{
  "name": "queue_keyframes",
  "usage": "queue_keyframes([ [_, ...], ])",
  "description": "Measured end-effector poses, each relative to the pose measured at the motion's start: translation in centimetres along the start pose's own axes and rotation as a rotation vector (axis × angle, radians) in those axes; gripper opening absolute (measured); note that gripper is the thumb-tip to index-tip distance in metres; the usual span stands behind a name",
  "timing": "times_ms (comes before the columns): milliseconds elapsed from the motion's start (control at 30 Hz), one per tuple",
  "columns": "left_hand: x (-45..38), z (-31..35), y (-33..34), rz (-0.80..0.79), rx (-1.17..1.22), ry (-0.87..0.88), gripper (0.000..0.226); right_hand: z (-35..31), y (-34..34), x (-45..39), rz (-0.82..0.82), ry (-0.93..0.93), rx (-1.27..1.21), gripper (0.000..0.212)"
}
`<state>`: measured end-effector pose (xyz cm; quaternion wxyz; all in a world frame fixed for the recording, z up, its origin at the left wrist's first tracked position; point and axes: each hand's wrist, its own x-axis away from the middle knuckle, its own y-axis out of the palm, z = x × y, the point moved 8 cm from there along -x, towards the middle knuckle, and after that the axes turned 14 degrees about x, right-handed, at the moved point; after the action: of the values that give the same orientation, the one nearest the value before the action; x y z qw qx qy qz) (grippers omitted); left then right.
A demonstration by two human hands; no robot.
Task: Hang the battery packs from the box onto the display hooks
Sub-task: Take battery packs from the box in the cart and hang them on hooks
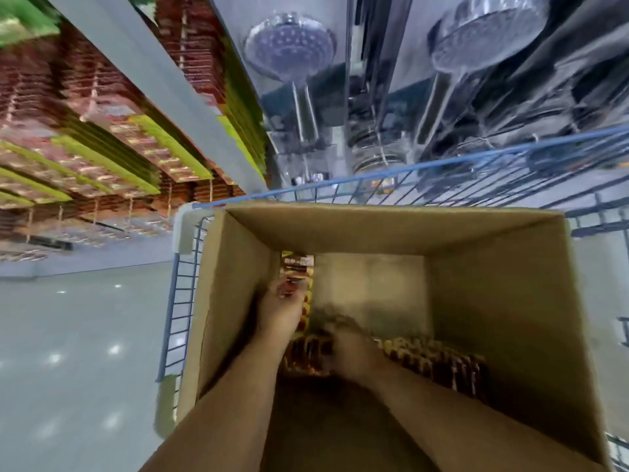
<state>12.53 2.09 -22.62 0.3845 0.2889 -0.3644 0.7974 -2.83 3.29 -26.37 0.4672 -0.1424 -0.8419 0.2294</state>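
Head view: left hand (280, 310) pinches upright battery packs (296, 271) in box (391, 229); right hand (350, 352) blurred, grip unclear

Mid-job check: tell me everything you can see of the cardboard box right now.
The cardboard box is plain brown, open-topped and deep, sitting upright in a blue wire cart. Its floor is partly bare; battery packs line the near side and left wall. Both arms reach inside: the left hand holds packs, the right hand is blurred.

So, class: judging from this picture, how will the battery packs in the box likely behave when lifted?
The battery packs look like thin flat cards stacked on edge, so probably stiffish but bendable. Batteries likely make them heavy for their size. Their surfaces may be slippery; the left hand already reaches one.
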Motion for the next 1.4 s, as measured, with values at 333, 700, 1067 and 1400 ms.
queue_keyframes([
  [333,-6.1,-4.4,2.2,0.031,-0.184,0.034,0.045,1.3,3.4,-4.7,-0.021,-0.124,0.188,0.038],
  [700,-9.8,-4.4,3.5,0.182,-0.504,0.102,0.059,11.1,-0.4,-4.6,-0.101,0.293,-0.517,0.004],
  [1067,-10.2,-6.3,4.2,0.201,-0.526,0.155,0.111,13.6,0.9,-5.4,0.065,0.417,-1.282,0.031],
  [1400,-5.5,-4.2,3.8,-0.061,0.0,0.062,0.052,12.7,-1.9,-1.3,0.14,0.512,-1.377,0.042],
])
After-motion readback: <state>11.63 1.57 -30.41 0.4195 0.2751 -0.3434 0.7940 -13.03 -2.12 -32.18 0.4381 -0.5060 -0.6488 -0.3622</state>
